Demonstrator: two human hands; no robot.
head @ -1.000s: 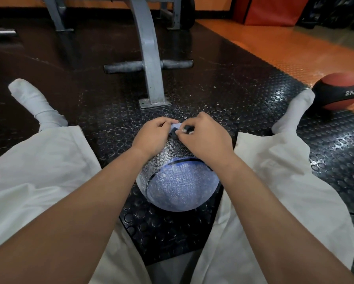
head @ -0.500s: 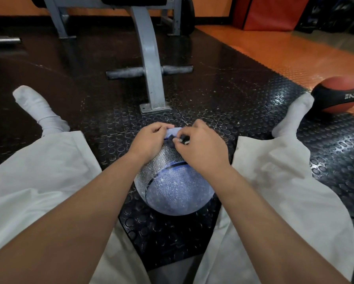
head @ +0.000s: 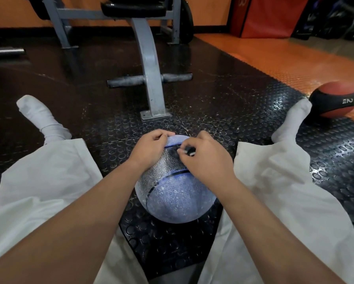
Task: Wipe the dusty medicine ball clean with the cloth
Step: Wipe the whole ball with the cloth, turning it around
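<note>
The dusty blue and grey medicine ball (head: pixel 178 201) is sitting on the black studded mat (head: pixel 233 103), well in from its right edge, between the person's spread legs in white trousers (head: pixel 49 181). White speckles are covering its near blue face. The left hand (head: pixel 151 149) is resting on the ball's upper left, its fingers curling over the top and gripping the ball. The right hand (head: pixel 206 158) is lying on the upper right, thumb and fingertips pinching a small dark thing (head: pixel 187 150) with a pale tip against the top of the ball. Whether that is the cloth cannot be told.

Just beyond the ball, the foot of a grey bench frame (head: pixel 151 78) is standing on the mat. At the mat's right edge, where the orange floor (head: pixel 274 58) is beginning, a red and black ball (head: pixel 336 99) marked 2 kg is lying just beside the right sock (head: pixel 293 119). The left sock (head: pixel 40 115) is pointing toward the mat's left side.
</note>
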